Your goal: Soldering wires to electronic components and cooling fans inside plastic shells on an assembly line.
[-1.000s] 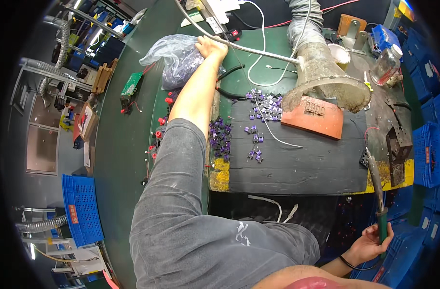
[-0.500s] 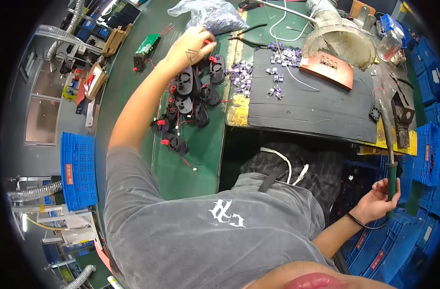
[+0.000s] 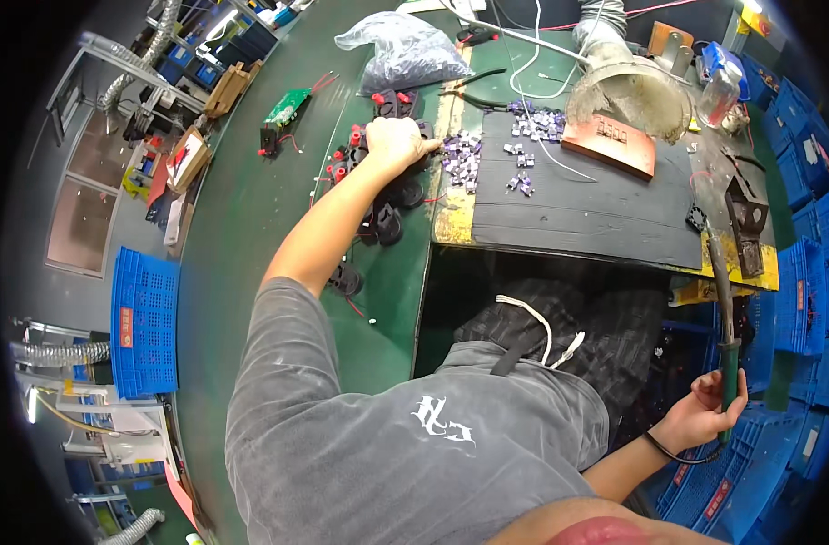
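Note:
My left hand (image 3: 396, 143) reaches forward over the green bench and rests, fingers curled, on a cluster of black round parts with red caps (image 3: 378, 195); its fingertips touch the pile of small purple components (image 3: 461, 156) at the edge of the black mat (image 3: 578, 204). Whether it grips one of the parts is hidden under the palm. My right hand (image 3: 700, 413) hangs low at my right side, closed around the green handle of a long soldering iron (image 3: 723, 309) that points up toward the bench.
A clear plastic bag (image 3: 405, 50) lies at the far bench edge beside black pliers (image 3: 473, 82). An orange fixture plate (image 3: 611, 145) sits under a clear fume hood (image 3: 628, 86). A green circuit board (image 3: 285, 111) lies left. Blue crates (image 3: 143, 322) stand left and right.
My left hand has pulled back from the plastic bag to the black parts with red caps, then shifted right to the purple components. My right hand keeps holding the iron low.

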Motion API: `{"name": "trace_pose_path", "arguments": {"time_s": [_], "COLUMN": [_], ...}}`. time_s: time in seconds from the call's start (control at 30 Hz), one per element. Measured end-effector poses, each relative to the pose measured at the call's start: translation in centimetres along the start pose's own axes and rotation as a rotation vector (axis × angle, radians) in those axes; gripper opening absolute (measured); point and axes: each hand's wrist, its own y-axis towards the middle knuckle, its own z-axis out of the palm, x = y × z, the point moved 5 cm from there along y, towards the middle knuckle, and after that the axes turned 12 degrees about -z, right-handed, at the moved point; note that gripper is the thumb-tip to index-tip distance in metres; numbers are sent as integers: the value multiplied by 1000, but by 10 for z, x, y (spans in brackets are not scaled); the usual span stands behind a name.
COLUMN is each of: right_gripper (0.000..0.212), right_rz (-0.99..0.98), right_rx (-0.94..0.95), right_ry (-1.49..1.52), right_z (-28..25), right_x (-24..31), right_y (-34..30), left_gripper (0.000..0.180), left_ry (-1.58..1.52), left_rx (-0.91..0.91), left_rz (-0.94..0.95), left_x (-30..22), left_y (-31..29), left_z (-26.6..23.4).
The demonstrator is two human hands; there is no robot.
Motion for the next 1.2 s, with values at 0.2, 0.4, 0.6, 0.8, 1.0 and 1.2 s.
{"name": "trace_pose_path", "arguments": {"time_s": [0.2, 0.4, 0.6, 0.8, 1.0, 1.2], "right_gripper": [43, 42, 42, 42, 48, 45], "right_rz": [-5, 34, 56, 67, 81, 81], "right_rx": [18, 96, 129, 172, 168, 94], "right_ry": [80, 109, 80, 49, 34, -20], "right_z": [-2, 15, 29, 31, 21, 14], "right_x": [-8, -21, -43, -53, -64, -68], "right_y": [8, 16, 30, 46, 51, 54], "left_gripper": [69, 59, 66, 77, 28, 20], "left_ry": [-163, -1812, -2281, -2199, -1234, -1219], "left_rx": [-99, 727, 1435, 1711, 1017, 897], "left_rz": [-40, 34, 508, 515, 578, 730], "left_x": [13, -9, -92, -144, -173, -234], "left_y": [-1, -30, -65, -69, -64, -61], "left_z": [-18, -44, -71, -72, -68, -76]}}
